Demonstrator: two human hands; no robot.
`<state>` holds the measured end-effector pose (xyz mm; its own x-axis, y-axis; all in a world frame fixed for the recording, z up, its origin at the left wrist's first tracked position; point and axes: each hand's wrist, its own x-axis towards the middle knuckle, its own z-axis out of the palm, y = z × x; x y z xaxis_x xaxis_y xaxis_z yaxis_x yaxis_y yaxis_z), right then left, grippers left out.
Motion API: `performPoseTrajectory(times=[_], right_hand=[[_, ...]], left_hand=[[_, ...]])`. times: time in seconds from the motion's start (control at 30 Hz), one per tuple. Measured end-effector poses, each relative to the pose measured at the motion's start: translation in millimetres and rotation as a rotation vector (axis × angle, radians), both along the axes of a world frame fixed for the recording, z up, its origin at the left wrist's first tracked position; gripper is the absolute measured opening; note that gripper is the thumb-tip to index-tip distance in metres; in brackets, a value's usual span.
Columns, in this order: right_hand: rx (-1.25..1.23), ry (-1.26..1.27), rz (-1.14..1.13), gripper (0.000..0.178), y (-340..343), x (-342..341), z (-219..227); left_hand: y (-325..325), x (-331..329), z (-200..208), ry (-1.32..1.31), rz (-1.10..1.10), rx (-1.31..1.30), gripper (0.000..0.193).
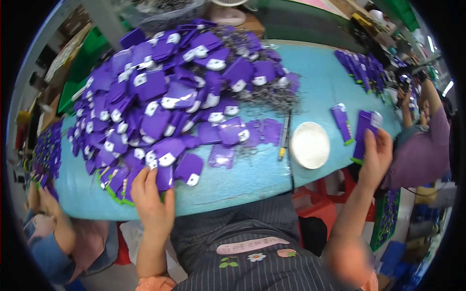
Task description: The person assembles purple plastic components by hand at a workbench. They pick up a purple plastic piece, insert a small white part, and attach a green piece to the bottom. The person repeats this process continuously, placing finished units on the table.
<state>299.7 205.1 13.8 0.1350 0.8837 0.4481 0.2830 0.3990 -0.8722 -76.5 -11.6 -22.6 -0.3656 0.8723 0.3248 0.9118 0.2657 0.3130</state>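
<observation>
At the front edge of the pile, my left hand (151, 191) has its thumb and fingers closed round a flat purple piece (165, 177). Over the right end of the table, my right hand (377, 154) pinches a purple piece with a green edge (363, 128) and a white rounded tab. Just left of it lies a similar narrow purple piece with a green end (342, 123). A large heap of flat purple pieces with white tabs (155, 87) covers the left of the table. Beside my left hand rests a row of green-edged purple pieces (116, 182).
A round white dish (309, 145) stands on the blue table (242, 182), next to a yellow-tipped cutter (282, 145). Dark scraps (276, 99) lie behind. More purple pieces (361, 70) sit at the far right. Co-workers' arms (429, 104) show at both sides.
</observation>
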Motion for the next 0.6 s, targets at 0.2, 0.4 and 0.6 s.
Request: performPoseTrajectory(times=[0.2,0.4,0.6], right_hand=[[-0.073,-0.598,-0.057,0.024,57.8,0.0,-43.1],[0.263,-0.912,-0.294,0.039,49.3,-3.1,-35.0],[0.166,-0.656,0.722,0.067,-122.7,-109.9,-1.3]], left_hand=[[12.6,10.6,9.6,-0.020,-0.073,0.135,0.030],[-16.3,35.8,11.5,-0.704,-0.103,0.283,0.022],[-16.0,96.9,4.0,-1.503,-0.103,0.115,0.025]])
